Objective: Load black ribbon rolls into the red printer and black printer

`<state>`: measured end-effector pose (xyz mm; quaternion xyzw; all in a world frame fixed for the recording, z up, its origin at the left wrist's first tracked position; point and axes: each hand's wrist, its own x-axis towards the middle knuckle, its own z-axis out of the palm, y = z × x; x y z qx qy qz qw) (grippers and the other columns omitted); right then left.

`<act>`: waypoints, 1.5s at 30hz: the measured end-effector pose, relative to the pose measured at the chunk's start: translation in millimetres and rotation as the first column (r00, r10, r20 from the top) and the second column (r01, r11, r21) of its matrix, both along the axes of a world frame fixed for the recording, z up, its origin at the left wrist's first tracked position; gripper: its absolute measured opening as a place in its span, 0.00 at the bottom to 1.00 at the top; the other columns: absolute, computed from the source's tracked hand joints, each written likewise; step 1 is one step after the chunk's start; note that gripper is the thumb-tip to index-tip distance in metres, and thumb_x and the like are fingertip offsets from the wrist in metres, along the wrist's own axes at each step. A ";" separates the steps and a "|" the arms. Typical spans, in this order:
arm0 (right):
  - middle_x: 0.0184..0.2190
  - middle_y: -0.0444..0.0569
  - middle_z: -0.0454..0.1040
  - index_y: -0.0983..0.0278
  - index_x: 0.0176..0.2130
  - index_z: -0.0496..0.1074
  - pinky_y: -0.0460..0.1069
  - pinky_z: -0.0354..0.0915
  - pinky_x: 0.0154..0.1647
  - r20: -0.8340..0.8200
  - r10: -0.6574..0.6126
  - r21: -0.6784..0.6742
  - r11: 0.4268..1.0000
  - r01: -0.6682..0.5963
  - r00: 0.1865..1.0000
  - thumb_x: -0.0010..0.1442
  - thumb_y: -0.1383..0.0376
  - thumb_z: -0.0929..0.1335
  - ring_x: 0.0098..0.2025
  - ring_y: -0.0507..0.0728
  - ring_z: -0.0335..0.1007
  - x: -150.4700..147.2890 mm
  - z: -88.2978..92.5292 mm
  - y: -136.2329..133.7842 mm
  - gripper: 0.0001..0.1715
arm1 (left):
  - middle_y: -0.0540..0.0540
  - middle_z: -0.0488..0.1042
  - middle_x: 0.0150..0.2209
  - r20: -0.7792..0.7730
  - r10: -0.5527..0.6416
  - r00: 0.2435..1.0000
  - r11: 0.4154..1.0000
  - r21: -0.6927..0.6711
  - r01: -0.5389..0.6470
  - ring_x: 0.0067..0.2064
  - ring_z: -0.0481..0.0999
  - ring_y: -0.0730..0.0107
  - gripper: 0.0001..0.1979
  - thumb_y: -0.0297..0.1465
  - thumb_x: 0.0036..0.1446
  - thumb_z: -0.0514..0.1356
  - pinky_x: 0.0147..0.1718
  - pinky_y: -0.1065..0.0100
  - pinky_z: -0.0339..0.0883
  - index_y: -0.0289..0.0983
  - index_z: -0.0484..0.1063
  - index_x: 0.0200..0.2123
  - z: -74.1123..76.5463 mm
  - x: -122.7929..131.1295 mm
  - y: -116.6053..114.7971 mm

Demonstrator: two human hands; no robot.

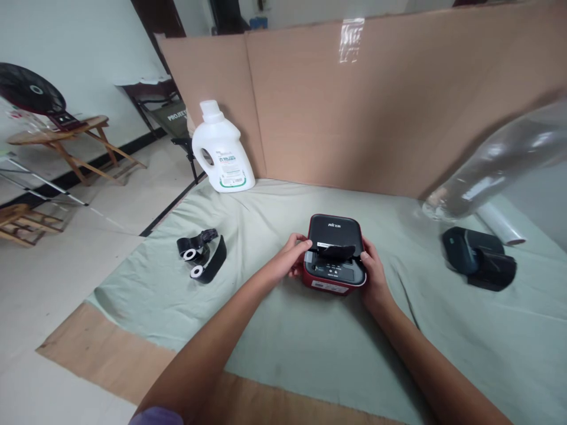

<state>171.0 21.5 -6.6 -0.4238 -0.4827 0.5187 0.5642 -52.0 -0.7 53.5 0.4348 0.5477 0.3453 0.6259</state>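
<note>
Green cloth (301,342) below, left hand (289,260) and right hand (375,276) sandwich a black-topped device (335,231).

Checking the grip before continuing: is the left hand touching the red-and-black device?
Touching. The head view shows the left hand at the left side of the red-and-black device, thumb over its top edge.

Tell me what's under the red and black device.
Pale green cloth shows around the red and black device, which the left hand and right hand hold at its sides. Whatever lies directly beneath is covered and cannot be seen.
</note>
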 end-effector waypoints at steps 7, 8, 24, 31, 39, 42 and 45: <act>0.57 0.49 0.74 0.56 0.57 0.71 0.61 0.63 0.62 -0.004 -0.037 -0.062 0.997 0.037 0.999 0.53 0.61 0.68 0.61 0.66 0.66 -2.5 14.5 3.2 0.32 | 0.56 0.66 0.25 -0.010 0.014 1.000 1.000 -0.003 -0.014 0.20 0.62 0.77 0.14 0.40 0.61 0.56 0.18 0.75 0.49 0.43 0.58 0.47 2.1 1.1 1.6; 0.56 0.49 0.74 0.56 0.57 0.71 0.61 0.63 0.62 0.000 -0.039 -0.063 0.997 0.039 0.999 0.53 0.61 0.68 0.61 0.66 0.66 -2.2 14.8 3.5 0.32 | 0.56 0.66 0.25 -0.012 0.015 1.000 1.000 -0.008 -0.015 0.20 0.62 0.77 0.14 0.40 0.61 0.56 0.18 0.75 0.49 0.43 0.58 0.47 2.1 0.9 1.5; 0.73 0.40 0.58 0.50 0.71 0.62 0.64 0.47 0.76 0.224 0.242 0.093 0.959 -0.268 0.944 0.64 0.45 0.68 0.76 0.68 0.47 40.1 -1.0 -8.4 0.40 | 0.36 0.66 0.67 0.064 -0.062 0.996 0.981 0.186 0.049 0.67 0.66 0.49 0.44 0.33 0.49 0.71 0.66 0.52 0.60 0.37 0.58 0.67 14.7 19.9 -8.6; 0.75 0.47 0.51 0.50 0.76 0.43 0.73 0.49 0.73 0.589 0.126 0.267 0.902 -0.340 0.799 0.52 0.55 0.80 0.75 0.75 0.49 30.5 11.7 -24.2 0.68 | 0.33 0.60 0.70 -0.024 -0.113 0.993 0.962 0.248 0.116 0.70 0.62 0.48 0.49 0.35 0.52 0.70 0.69 0.50 0.54 0.37 0.50 0.72 13.7 3.0 -16.8; 0.72 0.54 0.60 0.56 0.76 0.46 0.69 0.53 0.72 0.545 0.057 0.459 0.815 -0.354 0.836 0.55 0.52 0.78 0.73 0.73 0.54 -104.9 78.7 17.7 0.63 | 0.42 0.70 0.64 -0.032 0.029 0.999 0.934 0.358 -0.016 0.65 0.69 0.51 0.38 0.35 0.54 0.67 0.66 0.52 0.61 0.43 0.61 0.67 69.5 -108.4 2.6; 0.72 0.56 0.59 0.57 0.76 0.42 0.71 0.51 0.72 0.478 0.074 0.508 0.790 -0.344 0.875 0.54 0.50 0.78 0.72 0.74 0.54 -177.3 87.1 42.6 0.66 | 0.44 0.78 0.54 0.027 0.093 0.995 0.938 0.332 -0.097 0.57 0.76 0.54 0.35 0.33 0.48 0.67 0.60 0.56 0.67 0.40 0.68 0.61 81.4 -165.7 27.8; 0.73 0.56 0.56 0.58 0.76 0.40 0.72 0.51 0.71 0.413 0.147 0.468 0.812 -0.348 0.899 0.53 0.48 0.78 0.73 0.74 0.52 -239.3 74.6 63.9 0.69 | 0.43 0.81 0.47 0.080 0.150 0.985 0.936 0.311 -0.168 0.49 0.79 0.57 0.33 0.29 0.44 0.66 0.53 0.58 0.72 0.36 0.71 0.57 76.5 -213.5 49.7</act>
